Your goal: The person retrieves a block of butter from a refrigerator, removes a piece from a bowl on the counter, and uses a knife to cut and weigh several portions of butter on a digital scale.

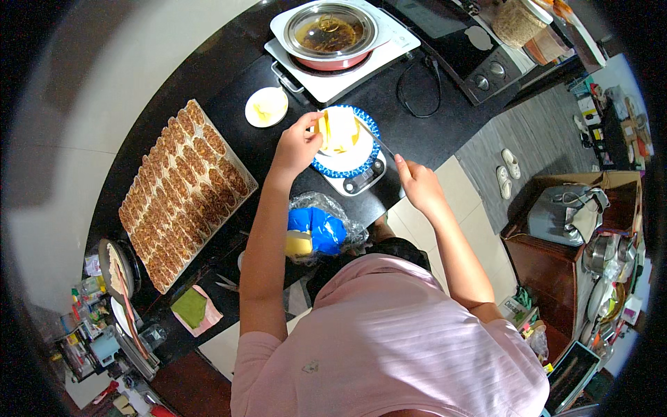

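Observation:
A blue-rimmed plate point(373, 124) rests on a white kitchen scale point(356, 182), with pale yellow pieces that look like butter point(340, 131) piled on it. My left hand point(300, 144) is at the pile's left edge, its thumb and fingertips closed on the butter. In my right hand point(419, 182), right of the scale, is a thin knife point(383, 145) pointing toward the plate's right rim. Nearer to me lies an opened block of butter point(299, 243) in a blue wrapper point(326, 229), inside a clear plastic bag point(356, 234).
Left is a large tray point(244, 182) of brown oval pieces in rows. A small white dish point(279, 115) sits behind my left hand. Beyond stands a lidded pot point(335, 64) on a white cooker point(396, 43). A black cable point(401, 97) loops at right. Scissors point(228, 283) lie near the front.

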{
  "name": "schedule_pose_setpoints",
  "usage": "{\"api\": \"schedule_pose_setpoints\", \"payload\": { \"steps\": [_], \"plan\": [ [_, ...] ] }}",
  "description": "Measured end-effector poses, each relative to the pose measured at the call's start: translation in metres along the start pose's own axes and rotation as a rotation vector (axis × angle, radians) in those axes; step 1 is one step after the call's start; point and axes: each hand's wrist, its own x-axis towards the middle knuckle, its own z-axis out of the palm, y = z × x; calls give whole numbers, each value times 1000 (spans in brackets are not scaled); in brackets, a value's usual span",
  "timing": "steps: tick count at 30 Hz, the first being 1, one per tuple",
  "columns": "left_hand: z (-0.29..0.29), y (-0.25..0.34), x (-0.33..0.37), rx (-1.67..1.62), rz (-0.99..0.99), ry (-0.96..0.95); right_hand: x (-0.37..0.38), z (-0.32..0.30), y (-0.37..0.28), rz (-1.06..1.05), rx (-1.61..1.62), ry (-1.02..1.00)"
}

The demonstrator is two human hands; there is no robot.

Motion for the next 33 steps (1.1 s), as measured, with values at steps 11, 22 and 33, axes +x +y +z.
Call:
{"api": "schedule_pose_setpoints", "payload": {
  "steps": [11,22,33],
  "plan": [
    [-11,62,-120,233,-44,235,-28,-9,5,-27,-5,-182],
    [4,-33,-279,296,-452,408,-86,61,-9,-211,-140,-412],
    [19,-76,-292,122,-382,458,-142,110,-32,-278,-211,-430]
  ]
}}
